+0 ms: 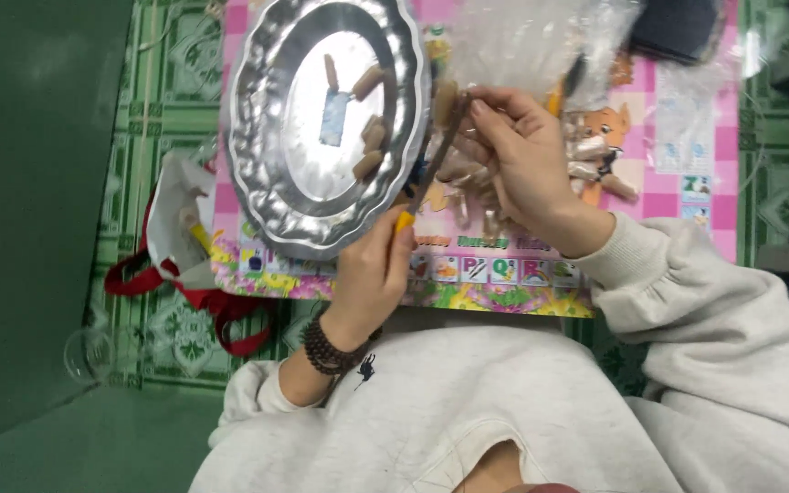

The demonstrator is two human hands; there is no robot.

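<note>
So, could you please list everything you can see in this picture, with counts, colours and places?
metal tray: one, silver, scalloped rim, on the mat at left
brown pieces: about five, tan, lying in the tray
wrapped pieces: a loose pile, count unclear, pale wrapping, on the mat at right
mat: one, pink with cartoon pictures, on the green patterned floor
clear plastic bag: one, see-through, top centre
bag: one, white with red handles, left of the mat
knife: one, dark blade, yellow handle, in the left hand
bead bracelet: one, dark brown, on the left wrist
left hand: fingers closed round the knife handle
right hand: fingers holding one brown piece at the tray's edge
</note>
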